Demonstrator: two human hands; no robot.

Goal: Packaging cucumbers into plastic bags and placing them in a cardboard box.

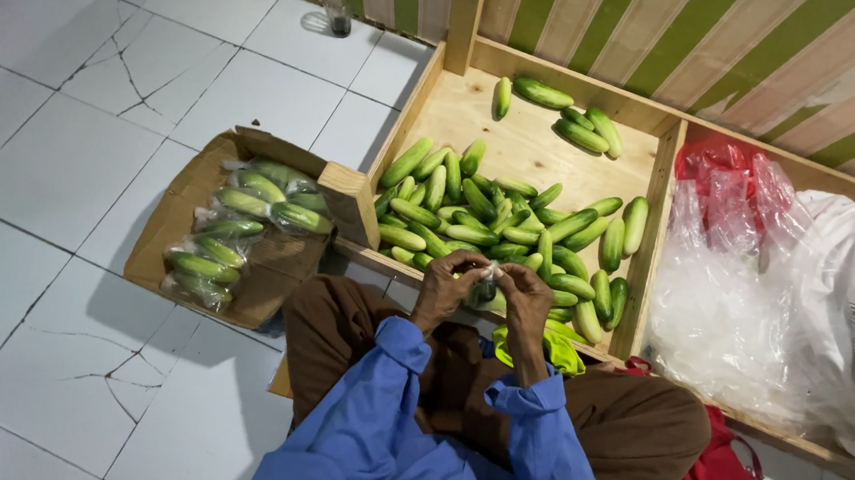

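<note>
At frame centre, the left hand (446, 283) and right hand (524, 295) pinched together on a bagged cucumber (485, 286), several packs (238, 225) boxed, many loose cucumbers (489, 219) remaining.

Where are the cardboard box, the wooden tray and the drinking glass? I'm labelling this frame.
Cardboard box (171, 214): head view, its left flap.
Wooden tray (530, 142): head view, bare floor.
Glass (339, 22): head view, its middle.

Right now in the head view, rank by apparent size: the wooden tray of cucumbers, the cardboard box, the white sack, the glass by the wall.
1. Wooden tray
2. White sack, cropped by the frame, so unsure against the tray
3. Cardboard box
4. Glass, farthest away
</note>
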